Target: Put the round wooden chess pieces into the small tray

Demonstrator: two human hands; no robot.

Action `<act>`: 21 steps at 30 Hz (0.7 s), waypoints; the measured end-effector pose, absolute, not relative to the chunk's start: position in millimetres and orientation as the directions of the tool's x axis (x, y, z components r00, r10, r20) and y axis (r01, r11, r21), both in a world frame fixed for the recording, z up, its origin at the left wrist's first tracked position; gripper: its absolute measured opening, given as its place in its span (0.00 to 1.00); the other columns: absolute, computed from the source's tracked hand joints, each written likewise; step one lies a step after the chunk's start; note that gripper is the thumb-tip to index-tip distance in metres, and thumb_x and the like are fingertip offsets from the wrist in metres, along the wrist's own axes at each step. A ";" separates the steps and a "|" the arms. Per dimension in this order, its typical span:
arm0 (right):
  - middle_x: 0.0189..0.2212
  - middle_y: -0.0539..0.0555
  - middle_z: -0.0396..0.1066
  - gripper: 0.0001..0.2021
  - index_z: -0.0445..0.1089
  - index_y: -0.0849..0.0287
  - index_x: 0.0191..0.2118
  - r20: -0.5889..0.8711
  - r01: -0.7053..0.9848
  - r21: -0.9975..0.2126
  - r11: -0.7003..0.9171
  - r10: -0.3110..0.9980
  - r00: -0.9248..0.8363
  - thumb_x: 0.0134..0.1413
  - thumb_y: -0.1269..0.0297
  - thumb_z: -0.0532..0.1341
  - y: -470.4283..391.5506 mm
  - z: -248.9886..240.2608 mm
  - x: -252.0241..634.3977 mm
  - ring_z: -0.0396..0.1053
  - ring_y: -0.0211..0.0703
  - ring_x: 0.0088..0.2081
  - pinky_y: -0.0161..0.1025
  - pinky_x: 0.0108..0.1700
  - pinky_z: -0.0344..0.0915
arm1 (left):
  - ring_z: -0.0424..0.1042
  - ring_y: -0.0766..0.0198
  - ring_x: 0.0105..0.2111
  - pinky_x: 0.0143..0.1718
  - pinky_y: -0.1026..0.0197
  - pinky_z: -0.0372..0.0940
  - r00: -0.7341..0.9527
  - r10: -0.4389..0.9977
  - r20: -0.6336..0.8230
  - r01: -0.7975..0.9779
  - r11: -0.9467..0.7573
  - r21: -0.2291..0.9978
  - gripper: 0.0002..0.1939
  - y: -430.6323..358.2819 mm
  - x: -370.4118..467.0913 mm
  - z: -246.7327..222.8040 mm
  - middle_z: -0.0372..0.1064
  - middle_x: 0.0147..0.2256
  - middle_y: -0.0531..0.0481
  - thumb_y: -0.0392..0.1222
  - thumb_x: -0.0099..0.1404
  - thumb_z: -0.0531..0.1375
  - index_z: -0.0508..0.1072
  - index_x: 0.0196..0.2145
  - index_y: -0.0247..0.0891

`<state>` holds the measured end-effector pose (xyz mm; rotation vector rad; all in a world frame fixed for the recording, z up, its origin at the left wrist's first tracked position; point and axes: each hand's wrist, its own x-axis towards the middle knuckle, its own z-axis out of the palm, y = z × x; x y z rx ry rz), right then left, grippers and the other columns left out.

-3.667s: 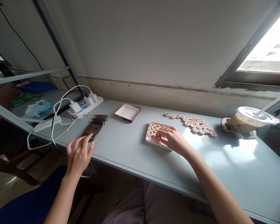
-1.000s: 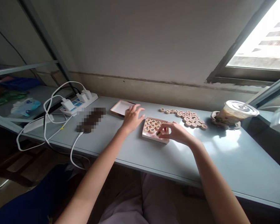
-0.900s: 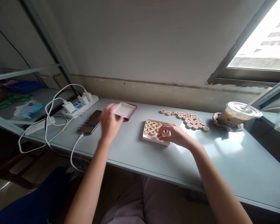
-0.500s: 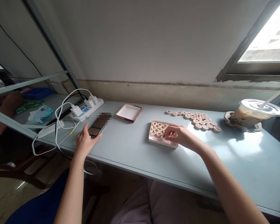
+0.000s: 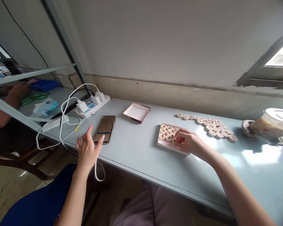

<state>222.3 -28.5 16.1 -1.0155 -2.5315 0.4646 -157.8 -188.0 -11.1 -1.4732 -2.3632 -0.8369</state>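
Note:
My left hand (image 5: 87, 150) hovers with spread fingers just before a phone (image 5: 104, 130) that lies on the pale blue table (image 5: 136, 147) with its screen lit. My right hand (image 5: 190, 141) rests in a shallow pink box (image 5: 166, 146) that holds several round wooden chess pieces (image 5: 167, 131); its fingertips touch pieces at the box's right side, and whether it pinches one is hidden. More loose chess pieces (image 5: 212, 128) lie in a cluster beyond my right hand.
The box lid (image 5: 136, 112) lies upturned at the back. A power strip (image 5: 91, 105) with white chargers and cables (image 5: 61, 125) sits at the far left. A lidded drink cup (image 5: 272, 124) stands at the right. Another person's hand (image 5: 19, 91) rests on the neighbouring desk.
My left hand swung from the box back to the phone, then lifted slightly off it. My right hand stayed in the box. The view shifted left.

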 end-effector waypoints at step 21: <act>0.32 0.52 0.67 0.05 0.68 0.58 0.28 0.163 0.602 -0.461 0.652 0.729 -0.665 0.52 0.69 0.56 -31.5 22.8 225.1 0.63 0.36 0.29 0.33 0.32 0.61 | 0.58 0.51 0.58 0.62 0.38 0.31 -0.284 0.831 0.478 0.935 0.129 0.330 0.24 -159.5 -199.7 4.3 0.63 0.56 0.46 0.56 0.67 0.45 0.59 0.57 0.45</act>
